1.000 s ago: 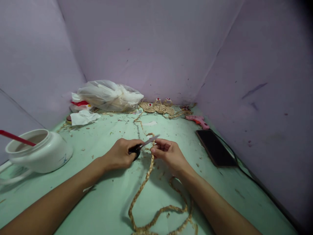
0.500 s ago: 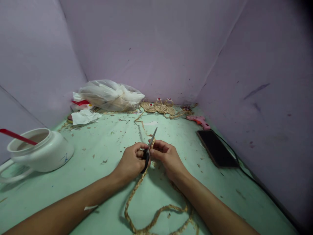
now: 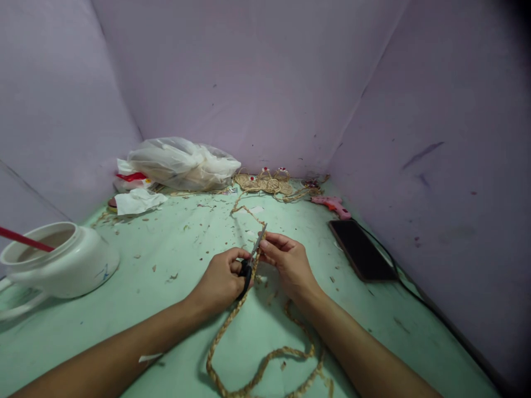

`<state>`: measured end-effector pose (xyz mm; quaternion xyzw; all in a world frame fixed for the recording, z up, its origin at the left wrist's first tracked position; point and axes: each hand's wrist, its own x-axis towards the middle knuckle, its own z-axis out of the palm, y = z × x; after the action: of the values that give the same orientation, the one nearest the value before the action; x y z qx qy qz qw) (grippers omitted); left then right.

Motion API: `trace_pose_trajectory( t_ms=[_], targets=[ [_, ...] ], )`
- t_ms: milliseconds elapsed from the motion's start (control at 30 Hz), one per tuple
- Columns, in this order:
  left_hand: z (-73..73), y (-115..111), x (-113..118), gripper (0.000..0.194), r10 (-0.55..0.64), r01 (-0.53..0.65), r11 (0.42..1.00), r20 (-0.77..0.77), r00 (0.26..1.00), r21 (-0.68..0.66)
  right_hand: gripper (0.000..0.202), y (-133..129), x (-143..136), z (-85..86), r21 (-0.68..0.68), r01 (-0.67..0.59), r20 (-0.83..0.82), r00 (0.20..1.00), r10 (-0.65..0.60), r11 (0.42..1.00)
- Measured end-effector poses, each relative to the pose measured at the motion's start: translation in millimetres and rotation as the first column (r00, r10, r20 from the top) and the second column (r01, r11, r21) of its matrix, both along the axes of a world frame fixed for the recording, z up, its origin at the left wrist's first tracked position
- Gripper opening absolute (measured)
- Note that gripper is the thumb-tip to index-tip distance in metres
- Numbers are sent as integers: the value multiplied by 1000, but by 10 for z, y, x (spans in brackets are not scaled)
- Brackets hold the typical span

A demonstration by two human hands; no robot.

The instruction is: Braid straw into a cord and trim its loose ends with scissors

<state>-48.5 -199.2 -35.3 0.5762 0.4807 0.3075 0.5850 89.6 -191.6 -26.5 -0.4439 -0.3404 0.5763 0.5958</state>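
Observation:
My left hand (image 3: 224,276) is closed round the black handles of the scissors (image 3: 246,272), whose blades point up and away to the right. My right hand (image 3: 288,261) pinches the braided cord (image 3: 212,349) close beside the blades. From between the hands the cord loops down over the green table towards me. A thinner stretch of cord runs from the blade tips to the back. Whether the blades are shut on the cord is too small to tell.
A white pot (image 3: 78,260) with a red stick stands at the left. At the back lie a plastic bag (image 3: 182,163), white tissue (image 3: 139,202) and woven pieces (image 3: 265,184). A pink glue gun (image 3: 334,205) and a phone (image 3: 363,250) lie at the right.
The scissors' tips have dropped slightly, and my right hand has shifted a little right. More cord shows beside my right wrist. The whole view has shifted slightly.

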Motion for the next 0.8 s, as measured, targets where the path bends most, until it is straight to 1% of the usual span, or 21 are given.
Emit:
trace_pose_trajectory(
  t_ms=[67, 100, 167, 233, 300, 367, 433, 500, 567, 700, 800],
  targets=[
    [32, 42, -70, 27, -14, 34, 988, -133, 991, 151, 23, 2, 26, 32, -2, 29, 77, 997, -29, 1000],
    [59, 68, -113, 26, 11, 52, 963, -228, 974, 266, 23, 3, 39, 50, -3, 48, 130, 990, -47, 999],
    [118, 119, -199, 27, 119, 128, 858, -434, 893, 498, 22, 4, 63, 83, 5, 72, 236, 969, -71, 997],
    [167, 158, -263, 33, 188, 247, 757, -564, 804, 605, 18, -1, 78, 104, 11, 67, 312, 948, -67, 998],
    [190, 176, -294, 40, 220, 356, 681, -643, 734, 640, 13, -7, 81, 110, -3, 46, 359, 932, -42, 999],
    [194, 176, -299, 46, 254, 445, 622, -704, 664, 644, 11, -12, 78, 106, -24, 42, 377, 926, -30, 999],
    [193, 167, -289, 49, 295, 513, 581, -751, 591, 632, 15, -13, 73, 101, -34, 54, 379, 925, -37, 998],
    [196, 161, -279, 50, 336, 552, 554, -774, 536, 623, 18, -11, 67, 100, -33, 57, 377, 925, -40, 998],
    [200, 162, -275, 50, 360, 571, 536, -780, 511, 622, 19, -10, 61, 103, -37, 47, 381, 924, -30, 998],
    [179, 177, -291, 51, 355, 596, 519, -788, 502, 613, 18, -17, 55, 107, -53, 21, 370, 929, 0, 998],
    [141, 190, -308, 53, 317, 598, 534, -797, 514, 598, 15, -22, 56, 110, -49, -9, 354, 935, 25, 999]
  ],
)
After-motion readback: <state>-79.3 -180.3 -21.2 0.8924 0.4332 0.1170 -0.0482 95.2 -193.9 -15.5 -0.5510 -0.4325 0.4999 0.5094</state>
